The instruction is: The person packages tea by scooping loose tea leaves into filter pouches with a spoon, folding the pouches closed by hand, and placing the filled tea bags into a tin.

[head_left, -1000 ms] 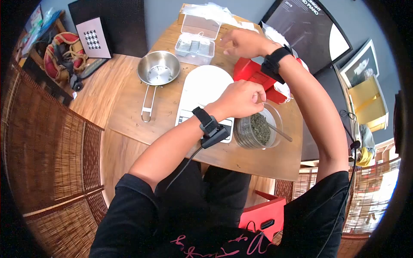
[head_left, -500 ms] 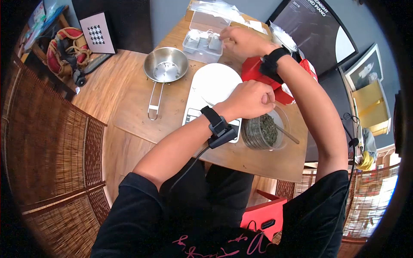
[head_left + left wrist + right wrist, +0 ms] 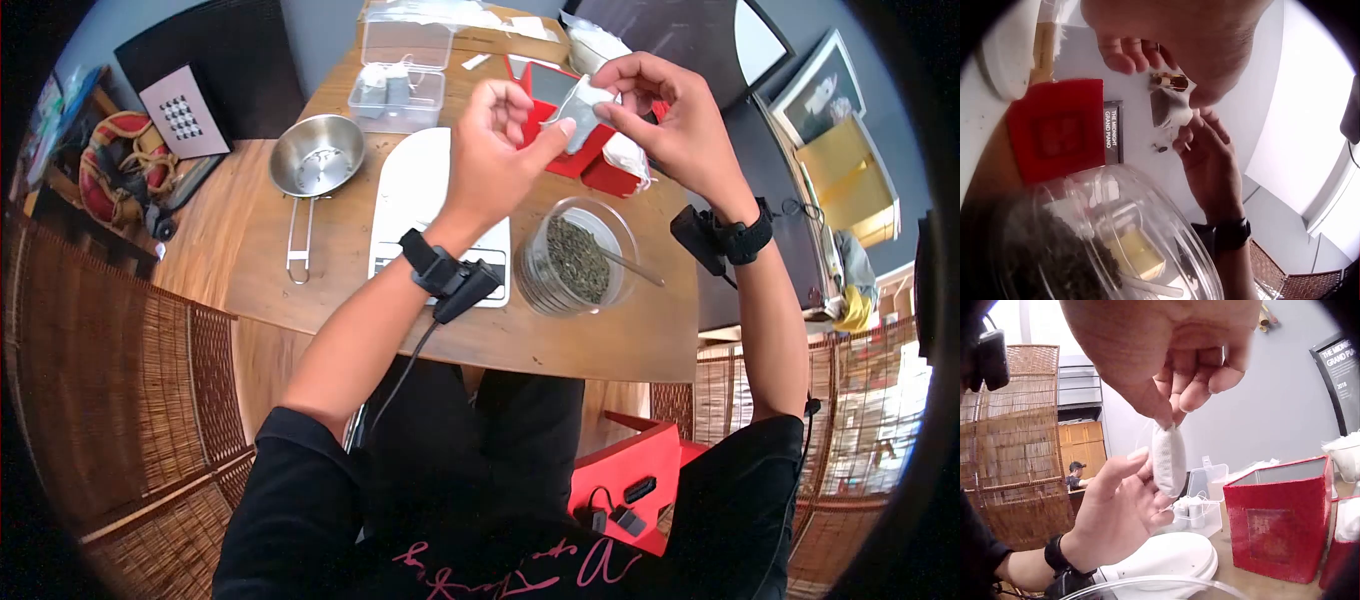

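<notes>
A filled white tea bag (image 3: 1169,462) hangs upright with its top pinched between thumb and fingers of my right hand (image 3: 675,125). My left hand (image 3: 492,155) is beside it, palm turned to the bag and fingers loosely bent. In the head view the left thumb overlaps the bag's lower side. The right wrist view shows left fingertips behind the bag's lower end. Below and nearer stands a clear jar (image 3: 535,285) of dried leaf (image 3: 580,265), with a spoon (image 3: 645,272) leaning on its rim.
Under the left forearm lies a white kitchen scale (image 3: 415,185). To its left is a steel pan (image 3: 318,160). Behind are a clear lidded box (image 3: 365,120) with tea bags and a red open box (image 3: 1279,537). A smaller red box (image 3: 610,180) holds white bags.
My right hand has come from beside the clear box toward the right and now holds a tea bag. The left hand has risen from beside the jar, its thumb turned toward the bag.
</notes>
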